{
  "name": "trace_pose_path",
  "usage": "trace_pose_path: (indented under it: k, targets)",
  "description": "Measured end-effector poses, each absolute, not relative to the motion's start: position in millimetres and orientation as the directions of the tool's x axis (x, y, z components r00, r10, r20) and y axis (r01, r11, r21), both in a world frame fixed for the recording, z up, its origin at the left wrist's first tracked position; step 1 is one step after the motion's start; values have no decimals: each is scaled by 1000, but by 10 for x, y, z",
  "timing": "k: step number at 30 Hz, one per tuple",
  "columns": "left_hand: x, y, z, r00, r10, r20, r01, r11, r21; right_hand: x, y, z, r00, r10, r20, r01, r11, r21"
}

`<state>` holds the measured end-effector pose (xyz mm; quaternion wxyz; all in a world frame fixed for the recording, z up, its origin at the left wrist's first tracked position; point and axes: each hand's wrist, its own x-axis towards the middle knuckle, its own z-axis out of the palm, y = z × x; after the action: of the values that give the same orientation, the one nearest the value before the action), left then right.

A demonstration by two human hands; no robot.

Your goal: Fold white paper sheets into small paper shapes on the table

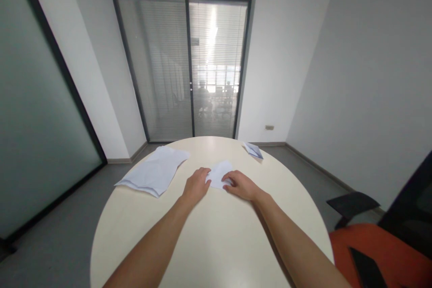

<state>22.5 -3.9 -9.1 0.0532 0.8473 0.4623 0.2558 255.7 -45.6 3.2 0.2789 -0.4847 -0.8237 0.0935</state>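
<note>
A small folded white paper (220, 173) lies in the middle of the round cream table (209, 243). My left hand (195, 185) rests on the paper's left edge with fingers curled down onto it. My right hand (240, 184) presses on its right lower edge, fingertips bent over the paper. Both forearms stretch across the tabletop toward it.
A stack of loose white sheets (153, 171) lies on the table at the left. A small folded paper piece (253, 149) sits at the far right edge. An orange chair with black armrest (378, 243) stands at the right. Glass doors with blinds (189, 67) are ahead.
</note>
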Motion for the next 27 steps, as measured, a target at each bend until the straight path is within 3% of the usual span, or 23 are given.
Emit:
trace_pose_path:
  k: [8, 16, 22, 27]
  targets:
    - [255, -78, -17, 568, 762, 310, 736, -639, 224, 2539, -459, 42, -456, 806, 378, 702, 587, -404]
    - [268, -203, 11, 580, 752, 313, 712, -655, 253, 2495, -480, 77, -441, 824, 355, 707, 563, -429]
    - [275, -215, -30, 616, 737, 280, 700, -674, 235, 2519, -418, -26, -471, 797, 379, 726, 594, -347]
    - [278, -182, -107, 635, 750, 186, 714, -661, 231, 2515, -414, -65, -443, 840, 314, 796, 530, -294]
